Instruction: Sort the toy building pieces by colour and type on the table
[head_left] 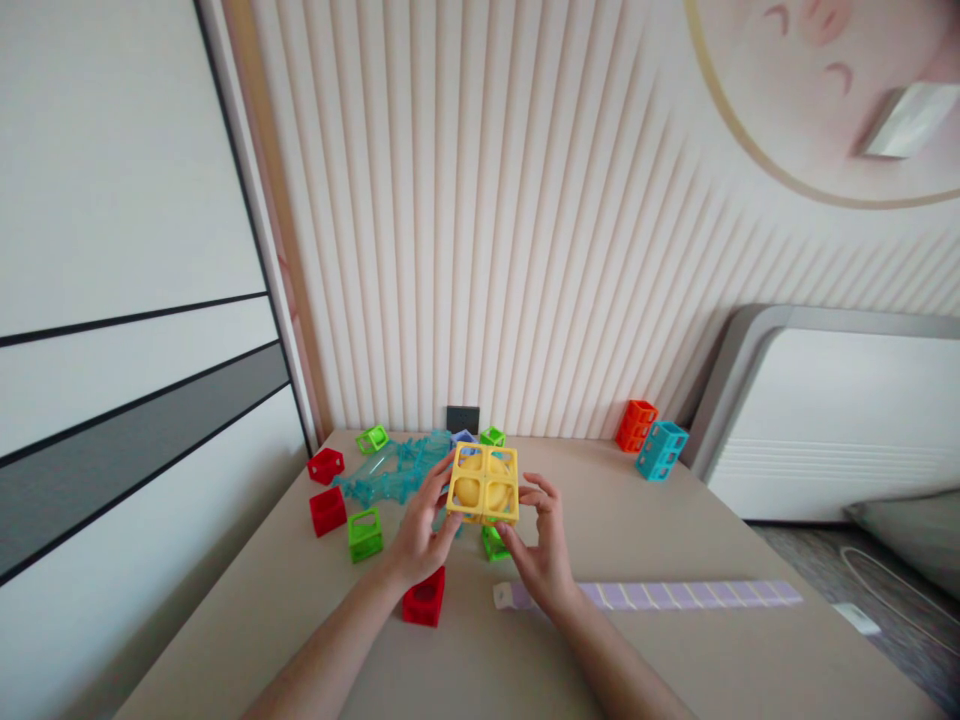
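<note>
Above the beige table [675,520], approx centre, both hands hold up a yellow frame block [484,484] w/ a yellow ball inside, 4 square windows facing the camera. Left hand [420,535] grips the block's left edge, fingers curled onto it, thumb toward the front. Right hand [544,555] is at the block's right side & lower corner, fingertips [534,492] touching, fingers half-spread, not clenched.

Below the left wrist, on the table, sits 1 red cube [424,597]. Just under the block, partly hidden by the hands, a green cube [493,544]. Left of the hands: another green cube [365,533], 2 red cubes [328,510] [325,465], plus a clear teal lattice piece [394,470] lying flat behind the left hand. 2 more green cubes near the wall [373,438] [492,436]. Far right by the wall, well apart from the hands: an orange stack [636,425] touching a blue stack [661,450]. A pale purple strip [675,595] runs rightward from beside the right wrist. A dark socket plate [462,418] on the ribbed wall.
</note>
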